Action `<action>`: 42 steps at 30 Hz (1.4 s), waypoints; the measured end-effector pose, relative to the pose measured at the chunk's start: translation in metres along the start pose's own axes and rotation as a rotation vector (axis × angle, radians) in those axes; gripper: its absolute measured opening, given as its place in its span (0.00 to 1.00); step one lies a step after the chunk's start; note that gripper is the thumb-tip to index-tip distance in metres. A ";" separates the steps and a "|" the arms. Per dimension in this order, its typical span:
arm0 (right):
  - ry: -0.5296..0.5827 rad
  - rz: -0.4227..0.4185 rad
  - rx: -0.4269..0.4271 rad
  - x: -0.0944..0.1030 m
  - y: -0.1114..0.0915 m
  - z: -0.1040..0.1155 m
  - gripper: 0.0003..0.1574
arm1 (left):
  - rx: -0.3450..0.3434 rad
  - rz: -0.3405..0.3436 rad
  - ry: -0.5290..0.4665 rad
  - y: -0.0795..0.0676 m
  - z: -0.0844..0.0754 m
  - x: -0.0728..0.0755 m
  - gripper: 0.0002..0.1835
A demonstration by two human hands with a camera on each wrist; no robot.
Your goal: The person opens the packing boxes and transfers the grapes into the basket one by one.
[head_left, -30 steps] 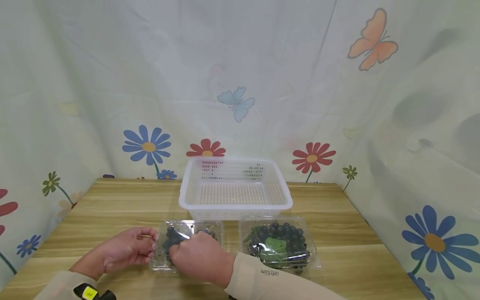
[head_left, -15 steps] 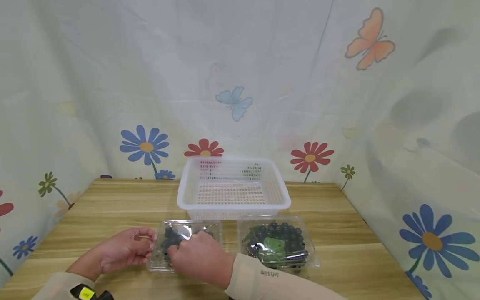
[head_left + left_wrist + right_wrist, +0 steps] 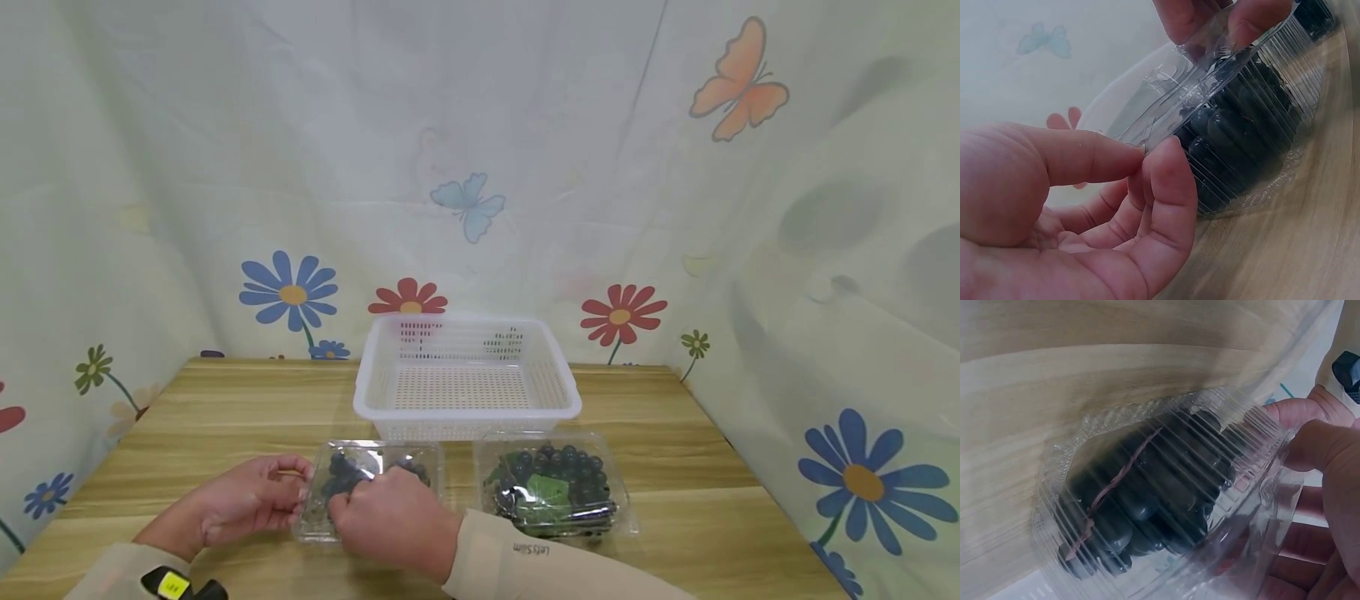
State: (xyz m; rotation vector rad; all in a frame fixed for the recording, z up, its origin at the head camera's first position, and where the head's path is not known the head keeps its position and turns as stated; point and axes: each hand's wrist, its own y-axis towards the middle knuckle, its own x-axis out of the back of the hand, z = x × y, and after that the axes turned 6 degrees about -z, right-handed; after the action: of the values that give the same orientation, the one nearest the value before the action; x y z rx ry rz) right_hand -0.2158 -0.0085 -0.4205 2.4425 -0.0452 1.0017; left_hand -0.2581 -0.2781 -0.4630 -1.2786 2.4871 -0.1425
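Note:
On the near left of the wooden table sits a clear plastic clamshell box [image 3: 318, 527] with dark grapes [image 3: 343, 477] inside. My left hand [image 3: 251, 502] pinches the box's left corner at the rim between thumb and forefinger, as the left wrist view also shows. My right hand [image 3: 397, 518] reaches across the front of the box and grips its lid edge, thumb on the near side. In the right wrist view the ribbed wall of the box [image 3: 1210, 456] shows grapes [image 3: 1141, 500] and a reddish stem [image 3: 1119, 475] behind it. The right fingertips are partly hidden in the head view.
A second clear box [image 3: 626, 521] of dark grapes, with a green leaf [image 3: 546, 493] inside, stands just to the right, beside my right sleeve [image 3: 540, 558]. Behind both boxes is a white perforated plastic basket [image 3: 468, 414]. A flowered curtain [image 3: 525, 125] hangs around the table [image 3: 247, 408].
My right hand has shifted slightly left and toward me along the box edge. The left hand keeps its pinch on the corner, and both boxes stay in place.

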 end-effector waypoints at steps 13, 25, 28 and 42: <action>0.039 0.061 -0.054 0.004 0.007 0.005 0.12 | 0.020 -0.023 0.010 -0.002 -0.004 -0.004 0.07; 0.004 0.043 -0.012 -0.001 0.007 0.007 0.14 | 0.021 -0.027 0.017 -0.002 -0.003 -0.004 0.07; 0.011 0.042 -0.014 -0.002 0.007 0.006 0.15 | 0.026 -0.035 0.020 -0.002 -0.004 -0.004 0.07; 0.019 0.022 0.000 -0.003 0.005 0.000 0.11 | -0.014 -0.016 0.050 -0.001 0.000 0.001 0.08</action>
State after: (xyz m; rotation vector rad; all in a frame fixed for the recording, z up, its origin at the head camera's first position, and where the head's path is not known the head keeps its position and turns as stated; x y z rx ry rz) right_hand -0.2188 -0.0137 -0.4207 2.4375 -0.0661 1.0339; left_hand -0.2577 -0.2794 -0.4627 -1.3166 2.5243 -0.1638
